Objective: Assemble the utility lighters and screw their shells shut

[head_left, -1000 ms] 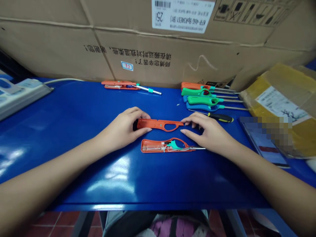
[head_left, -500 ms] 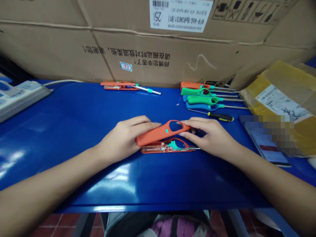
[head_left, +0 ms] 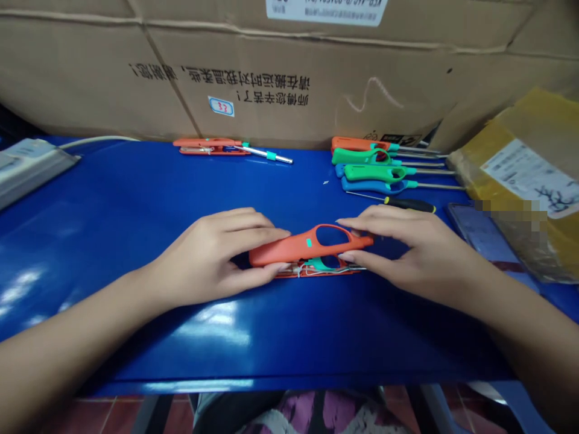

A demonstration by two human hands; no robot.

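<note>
Near the middle of the table (head_left: 136,199), the left hand (head_left: 212,260) is clamped on one end of the orange shell (head_left: 289,247) and the right hand (head_left: 409,253) pinches the other, holding it tilted over the open lighter half (head_left: 348,271). Set down skewed, it could trap the loose wires (head_left: 302,271) or jam the green trigger (head_left: 322,264).

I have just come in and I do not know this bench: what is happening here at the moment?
A person holds an orange lighter cover with both hands, the left hand at its thick end and the right hand at its narrow end. The cover is tilted over an open lighter half with a green trigger, which lies on the blue table. Behind lie a row of closed lighters, a screwdriver and another open lighter.
</note>
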